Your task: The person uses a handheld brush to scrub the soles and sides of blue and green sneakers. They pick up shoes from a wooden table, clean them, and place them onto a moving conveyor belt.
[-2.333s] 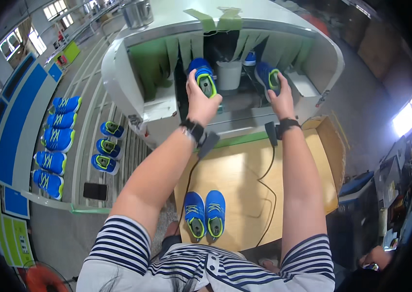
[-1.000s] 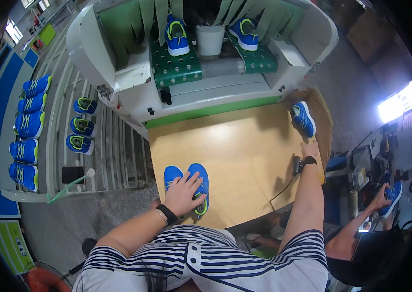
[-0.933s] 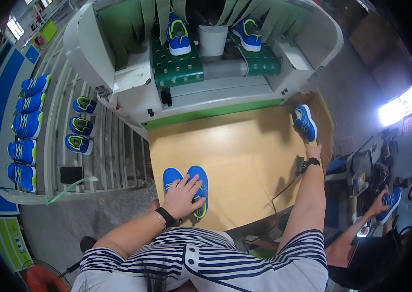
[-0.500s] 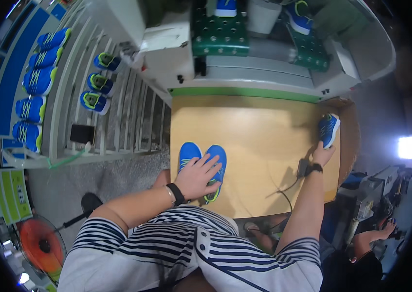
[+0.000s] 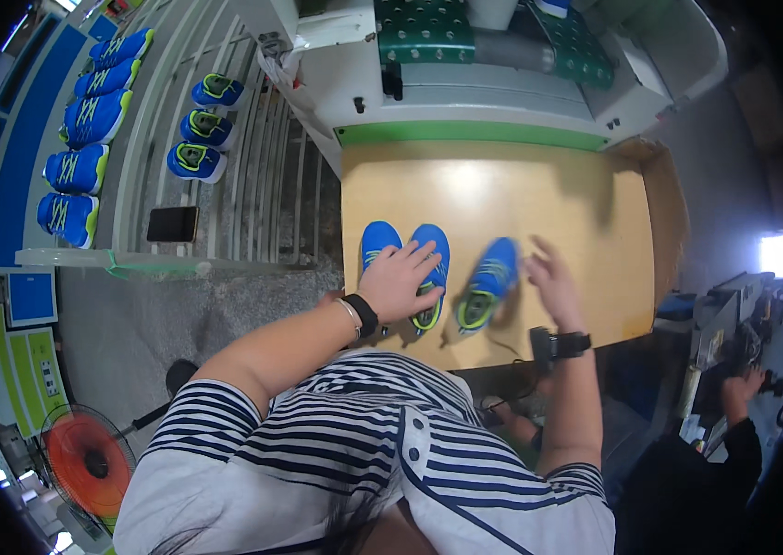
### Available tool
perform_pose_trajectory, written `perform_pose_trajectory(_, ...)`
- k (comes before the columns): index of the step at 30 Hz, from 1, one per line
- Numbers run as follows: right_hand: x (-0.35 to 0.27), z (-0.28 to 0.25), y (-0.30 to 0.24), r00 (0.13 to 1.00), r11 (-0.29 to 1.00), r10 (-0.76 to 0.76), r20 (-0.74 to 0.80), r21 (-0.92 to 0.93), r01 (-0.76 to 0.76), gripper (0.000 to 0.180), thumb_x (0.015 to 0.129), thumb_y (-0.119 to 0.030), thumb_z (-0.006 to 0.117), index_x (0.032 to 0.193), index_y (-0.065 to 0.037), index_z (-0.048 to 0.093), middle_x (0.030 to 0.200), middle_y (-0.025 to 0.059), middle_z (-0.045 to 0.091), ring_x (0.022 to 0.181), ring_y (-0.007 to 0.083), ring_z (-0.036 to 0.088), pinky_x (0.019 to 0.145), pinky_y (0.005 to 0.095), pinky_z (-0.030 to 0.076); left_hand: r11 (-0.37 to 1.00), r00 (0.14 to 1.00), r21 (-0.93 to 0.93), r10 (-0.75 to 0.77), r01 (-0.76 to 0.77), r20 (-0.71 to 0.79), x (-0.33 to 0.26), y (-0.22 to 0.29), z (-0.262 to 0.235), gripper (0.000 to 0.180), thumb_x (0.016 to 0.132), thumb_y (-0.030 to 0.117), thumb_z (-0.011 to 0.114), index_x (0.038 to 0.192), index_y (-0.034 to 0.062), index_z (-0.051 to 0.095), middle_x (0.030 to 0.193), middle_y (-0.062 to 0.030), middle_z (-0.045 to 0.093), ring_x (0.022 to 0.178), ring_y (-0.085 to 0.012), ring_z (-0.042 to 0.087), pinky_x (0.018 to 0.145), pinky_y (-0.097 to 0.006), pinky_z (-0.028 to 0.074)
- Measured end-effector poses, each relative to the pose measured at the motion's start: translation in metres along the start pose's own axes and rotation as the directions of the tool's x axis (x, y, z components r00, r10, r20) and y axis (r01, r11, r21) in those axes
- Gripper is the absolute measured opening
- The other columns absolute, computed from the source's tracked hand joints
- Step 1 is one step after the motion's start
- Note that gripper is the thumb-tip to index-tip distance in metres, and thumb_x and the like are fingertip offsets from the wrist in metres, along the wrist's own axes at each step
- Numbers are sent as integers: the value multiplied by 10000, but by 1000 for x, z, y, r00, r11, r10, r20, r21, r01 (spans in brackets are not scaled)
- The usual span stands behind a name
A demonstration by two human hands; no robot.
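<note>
My left hand (image 5: 400, 281) lies flat with spread fingers across two blue sneakers with yellow-green laces and linings. One is the left sneaker (image 5: 379, 237); beside it is the middle sneaker (image 5: 434, 243), whose laces my fingers cover. Both stand side by side on the wooden tabletop (image 5: 502, 171), toes pointing away from me. A third blue sneaker (image 5: 491, 272), slightly blurred, sits at a slant to their right. Just right of its toe is my right hand (image 5: 553, 287), fingers apart and holding nothing, with some motion blur.
Beyond the table stands a machine with green perforated belts (image 5: 426, 30). At left, a rack (image 5: 252, 148) carries several blue sneakers and a dark flat phone-like object (image 5: 173, 224). An orange fan (image 5: 91, 462) stands lower left. Another person's hand (image 5: 743, 388) is at far right.
The third sneaker has come from the table's right edge to beside the pair. My right hand has let go of it. My left hand stays on the pair; the whole view has shifted.
</note>
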State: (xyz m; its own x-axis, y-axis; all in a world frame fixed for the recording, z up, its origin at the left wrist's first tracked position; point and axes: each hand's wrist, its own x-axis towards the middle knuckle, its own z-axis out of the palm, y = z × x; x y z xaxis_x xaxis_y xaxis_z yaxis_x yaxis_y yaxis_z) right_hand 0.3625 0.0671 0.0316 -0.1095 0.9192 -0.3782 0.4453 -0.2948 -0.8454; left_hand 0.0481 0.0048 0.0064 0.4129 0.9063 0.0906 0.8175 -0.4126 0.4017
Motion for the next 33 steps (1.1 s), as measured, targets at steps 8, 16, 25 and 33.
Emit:
perform_pose_trajectory(8, -45, 93, 32, 961, 948, -275, 8, -166, 273, 815, 795, -120, 811, 1501, -69, 407, 1603, 277, 287, 1490, 420, 309, 1209, 444, 295, 1000, 1000, -18, 0, 0, -29, -1, 0, 5, 567, 909, 467, 652, 1307, 64, 640, 1417, -152, 598, 1270, -333, 583, 1035, -449, 429)
perform_pose_trajectory(16, -48, 101, 41, 985, 920, -171, 23, 363, 151, 650, 864, 6, 731, 1444, -101, 457, 1575, 140, 364, 1440, 259, 405, 1120, 398, 431, 994, 1000, -105, 0, 1, 11, 0, -3, -7, 498, 919, 425, 656, 1276, 77, 665, 1359, -137, 645, 1261, -342, 594, 1008, -458, 443)
perform_pose_trajectory(25, -20, 55, 47, 985, 981, -27, -172, 187, 60, 309, 960, -111, 669, 1260, -54, 620, 1270, 105, 595, 1171, 193, 586, 875, 333, 540, 994, 1000, -107, 1, -1, 0, 2, -4, -4, 452, 926, 377, 659, 1265, 78, 664, 1387, -149, 625, 1249, -347, 602, 977, -458, 446)
perform_pose_trajectory(33, 96, -54, 43, 453, 777, -577, -679, -627, 50, 635, 846, -251, 796, 1323, 56, 511, 1334, 259, 538, 1257, 407, 507, 1114, 491, 376, 997, 1000, -76, -12, 12, 1, 2, -3, -6, 449, 899, 373, 677, 1240, 82, 676, 1361, -130, 645, 1223, -326, 615, 952, -443, 448)
